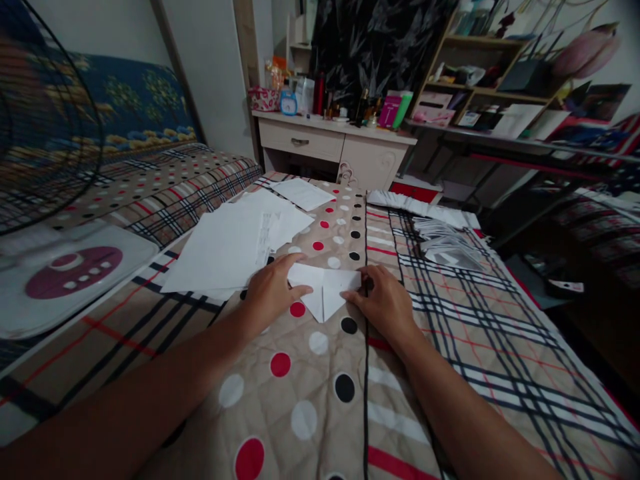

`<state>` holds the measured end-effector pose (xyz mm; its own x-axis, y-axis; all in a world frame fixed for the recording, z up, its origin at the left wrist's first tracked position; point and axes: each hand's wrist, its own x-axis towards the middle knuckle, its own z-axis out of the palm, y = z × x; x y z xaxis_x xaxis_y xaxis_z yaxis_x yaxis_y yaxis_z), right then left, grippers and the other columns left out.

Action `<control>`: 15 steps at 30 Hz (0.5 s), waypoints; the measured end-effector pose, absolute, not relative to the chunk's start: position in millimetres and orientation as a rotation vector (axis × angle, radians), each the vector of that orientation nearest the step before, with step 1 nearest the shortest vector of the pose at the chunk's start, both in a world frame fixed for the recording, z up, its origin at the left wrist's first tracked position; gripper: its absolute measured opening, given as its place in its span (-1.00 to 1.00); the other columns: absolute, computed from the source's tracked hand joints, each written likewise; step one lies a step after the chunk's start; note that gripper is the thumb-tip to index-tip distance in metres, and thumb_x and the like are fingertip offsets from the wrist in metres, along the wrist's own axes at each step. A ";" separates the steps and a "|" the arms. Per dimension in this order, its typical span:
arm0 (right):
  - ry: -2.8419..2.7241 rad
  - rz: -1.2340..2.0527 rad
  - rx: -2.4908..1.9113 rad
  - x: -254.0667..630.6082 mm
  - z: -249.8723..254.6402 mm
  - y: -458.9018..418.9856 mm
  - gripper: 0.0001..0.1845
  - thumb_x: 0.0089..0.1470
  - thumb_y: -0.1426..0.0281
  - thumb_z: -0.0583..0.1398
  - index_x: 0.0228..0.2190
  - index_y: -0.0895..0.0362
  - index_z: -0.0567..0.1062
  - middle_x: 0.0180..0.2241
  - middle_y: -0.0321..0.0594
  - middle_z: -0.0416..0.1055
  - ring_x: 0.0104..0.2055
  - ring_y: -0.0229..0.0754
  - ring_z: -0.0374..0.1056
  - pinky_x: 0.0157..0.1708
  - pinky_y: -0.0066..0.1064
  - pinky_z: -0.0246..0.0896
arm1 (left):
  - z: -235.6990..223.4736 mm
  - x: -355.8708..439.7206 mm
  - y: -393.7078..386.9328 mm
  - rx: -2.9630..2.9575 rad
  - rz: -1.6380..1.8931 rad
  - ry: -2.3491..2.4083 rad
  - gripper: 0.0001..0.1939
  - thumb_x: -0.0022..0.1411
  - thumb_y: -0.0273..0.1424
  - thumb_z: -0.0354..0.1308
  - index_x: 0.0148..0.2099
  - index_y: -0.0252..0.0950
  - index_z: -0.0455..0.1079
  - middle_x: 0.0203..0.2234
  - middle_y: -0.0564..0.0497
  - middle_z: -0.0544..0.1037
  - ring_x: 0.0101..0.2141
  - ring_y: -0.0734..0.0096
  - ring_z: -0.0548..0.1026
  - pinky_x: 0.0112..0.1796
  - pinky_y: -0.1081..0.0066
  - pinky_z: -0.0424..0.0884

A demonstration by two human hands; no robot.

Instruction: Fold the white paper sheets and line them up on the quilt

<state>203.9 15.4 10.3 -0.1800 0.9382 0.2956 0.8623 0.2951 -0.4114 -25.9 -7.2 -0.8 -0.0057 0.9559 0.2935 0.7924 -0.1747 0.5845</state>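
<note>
A small white sheet of folded paper (pixel 325 287) lies low over the dotted bedspread, its lower corners folded in to a point with a seam down the middle. My left hand (pixel 273 287) grips its left edge between thumb and fingers. On the opposite edge, my right hand (pixel 383 297) pinches the paper the same way. Left of my left hand spreads a stack of white sheets (pixel 220 250), some with print along one side. Beyond it rests a single white sheet (pixel 304 193).
Folded paper pieces (pixel 447 243) are heaped on the right of the bedspread (pixel 310 380), with a long white row of folded paper (pixel 423 208) behind. A fan (pixel 50 113) stands at the left. A cluttered white dresser (pixel 305 140) is at the back, near shelves (pixel 480 87).
</note>
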 end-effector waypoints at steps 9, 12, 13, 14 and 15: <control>-2.193 0.225 -1.259 203.2 -5.5 27.9 -0.44 -0.13 0.26 0.39 -0.05 0.13 0.49 0.00 0.00 0.40 0.07 0.10 0.26 0.06 -0.05 0.17 | -4.1 -25.0 -0.3 2.445 0.793 1.665 -0.42 0.14 -0.37 0.28 0.21 -0.24 0.29 0.07 -0.15 0.46 0.13 0.07 0.30 0.11 0.06 0.22; -2.211 0.247 -1.242 203.3 -6.0 30.6 -0.48 -0.13 0.25 0.39 -0.09 0.10 0.52 0.00 -0.01 0.40 0.08 0.10 0.26 0.07 -0.04 0.16 | -5.3 -24.5 1.6 2.452 0.805 1.623 -0.42 0.13 -0.41 0.29 0.21 -0.19 0.30 0.07 -0.12 0.47 0.12 0.11 0.31 0.11 0.06 0.21; -2.213 0.251 -1.236 203.4 -5.8 31.1 -0.49 -0.14 0.26 0.40 -0.10 0.09 0.53 0.01 -0.01 0.40 0.08 0.10 0.26 0.07 -0.03 0.16 | -5.6 -24.6 2.0 2.453 0.817 1.615 -0.41 0.12 -0.41 0.30 0.20 -0.18 0.30 0.07 -0.11 0.47 0.12 0.12 0.32 0.11 0.06 0.21; -2.213 0.255 -1.230 203.4 -5.6 31.5 -0.50 -0.14 0.26 0.40 -0.10 0.09 0.53 0.01 -0.02 0.40 0.08 0.10 0.26 0.08 -0.04 0.16 | -5.7 -24.6 2.2 2.457 0.831 1.610 -0.41 0.12 -0.41 0.31 0.20 -0.18 0.30 0.06 -0.10 0.48 0.11 0.12 0.33 0.10 0.07 0.21; -2.210 0.258 -1.224 203.4 -5.4 31.7 -0.49 -0.15 0.26 0.40 -0.10 0.09 0.53 0.01 -0.02 0.40 0.08 0.09 0.27 0.08 -0.04 0.16 | -5.7 -24.7 2.3 2.461 0.843 1.607 -0.41 0.11 -0.41 0.31 0.19 -0.18 0.31 0.05 -0.09 0.49 0.11 0.12 0.33 0.10 0.08 0.22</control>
